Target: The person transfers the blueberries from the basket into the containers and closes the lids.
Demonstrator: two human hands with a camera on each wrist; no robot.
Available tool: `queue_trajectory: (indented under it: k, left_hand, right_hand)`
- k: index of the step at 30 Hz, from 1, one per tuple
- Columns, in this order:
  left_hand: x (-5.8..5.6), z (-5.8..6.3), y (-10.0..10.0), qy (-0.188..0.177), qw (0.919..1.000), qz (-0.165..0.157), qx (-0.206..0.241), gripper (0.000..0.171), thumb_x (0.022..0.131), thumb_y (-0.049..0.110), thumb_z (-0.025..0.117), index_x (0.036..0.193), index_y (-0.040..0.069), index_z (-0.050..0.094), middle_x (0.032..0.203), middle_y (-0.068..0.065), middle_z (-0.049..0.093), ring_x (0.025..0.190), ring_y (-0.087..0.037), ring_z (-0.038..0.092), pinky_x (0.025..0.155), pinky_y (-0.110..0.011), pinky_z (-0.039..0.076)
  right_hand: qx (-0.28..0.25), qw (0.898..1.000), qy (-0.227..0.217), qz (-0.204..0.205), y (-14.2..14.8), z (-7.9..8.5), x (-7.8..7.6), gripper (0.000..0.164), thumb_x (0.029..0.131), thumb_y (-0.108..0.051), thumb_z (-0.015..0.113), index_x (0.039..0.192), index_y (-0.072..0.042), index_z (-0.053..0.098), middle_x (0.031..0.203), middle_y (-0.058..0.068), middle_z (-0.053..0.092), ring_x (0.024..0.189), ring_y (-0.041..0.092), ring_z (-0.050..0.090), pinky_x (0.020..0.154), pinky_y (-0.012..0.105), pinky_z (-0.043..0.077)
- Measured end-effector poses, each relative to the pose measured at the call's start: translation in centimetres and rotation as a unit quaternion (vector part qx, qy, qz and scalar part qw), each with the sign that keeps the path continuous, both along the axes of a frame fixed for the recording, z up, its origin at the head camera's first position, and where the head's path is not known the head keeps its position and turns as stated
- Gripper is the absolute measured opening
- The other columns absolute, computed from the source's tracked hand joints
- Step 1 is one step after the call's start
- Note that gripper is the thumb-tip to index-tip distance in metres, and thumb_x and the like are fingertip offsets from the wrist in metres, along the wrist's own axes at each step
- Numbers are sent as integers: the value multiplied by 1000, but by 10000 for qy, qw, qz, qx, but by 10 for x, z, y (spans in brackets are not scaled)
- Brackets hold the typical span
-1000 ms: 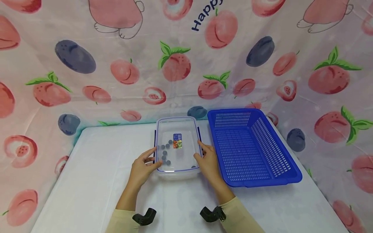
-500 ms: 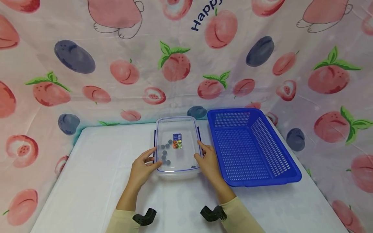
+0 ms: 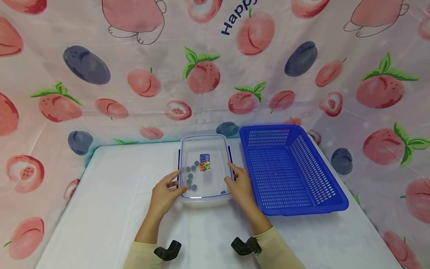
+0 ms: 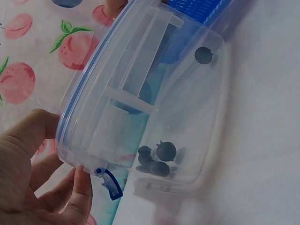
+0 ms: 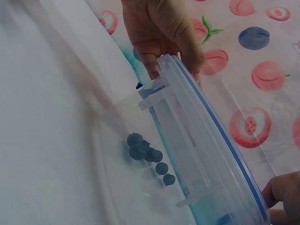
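Observation:
In the head view, a clear plastic food container with a blue seal line stands on the table, its lid on top. Several blueberries lie along its left side, and a single blueberry shows near the opposite side in the left wrist view. My left hand grips the left edge, thumb on the lid and fingers along the side. Opposite it, my right hand holds the right edge in the same way. A blue side latch hangs swung out below my left fingers.
Right of the container stands a blue plastic basket with slotted walls, close to my right forearm. A white cloth covers the table. Behind it hangs a fruit-print curtain.

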State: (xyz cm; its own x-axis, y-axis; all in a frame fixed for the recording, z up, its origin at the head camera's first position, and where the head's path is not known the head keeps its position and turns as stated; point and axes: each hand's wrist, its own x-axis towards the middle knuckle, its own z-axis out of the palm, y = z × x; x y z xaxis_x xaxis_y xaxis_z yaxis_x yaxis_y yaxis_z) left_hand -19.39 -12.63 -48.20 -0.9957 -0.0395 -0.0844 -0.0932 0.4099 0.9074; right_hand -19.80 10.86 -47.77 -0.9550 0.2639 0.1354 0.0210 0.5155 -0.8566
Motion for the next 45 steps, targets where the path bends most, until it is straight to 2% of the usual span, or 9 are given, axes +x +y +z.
queue_trajectory:
  k: [11,22,33,39,45]
  left_hand:
    - [1,0,2,18,10000,73,-30,61,85,14,77,142,16,54,144,-14,51,107,-32,64,89,-39,57]
    - [-4,0,2,95,9998,116,-109,59,85,16,77,140,16,57,140,-15,54,104,-33,66,88,-41,57]
    - [-9,-2,4,144,9998,133,-29,59,82,15,78,138,16,59,143,-12,53,109,-33,65,90,-42,56]
    - [-10,-1,3,162,9996,172,-148,59,82,15,78,138,16,59,143,-12,53,115,-33,62,91,-44,56]
    - [-9,0,1,171,9992,189,-293,58,82,16,78,138,17,59,145,-10,52,119,-33,60,89,-44,56]
  right_hand:
    - [54,9999,79,102,1,0,1,54,81,1,64,134,-2,59,116,22,58,91,29,52,67,28,42]
    - [195,9996,-7,184,1,4,0,55,83,-1,63,137,-4,57,115,20,57,94,29,51,74,34,43]
    - [176,9996,-70,189,1,5,-1,55,84,-1,62,138,-3,55,117,21,56,98,33,53,74,33,43]
    - [323,9992,-60,235,2,6,0,53,85,-2,64,137,-2,57,117,22,58,93,29,54,75,36,46]
    - [309,9992,-64,242,1,6,3,52,85,-4,65,136,-3,58,120,22,58,97,33,56,76,37,49]
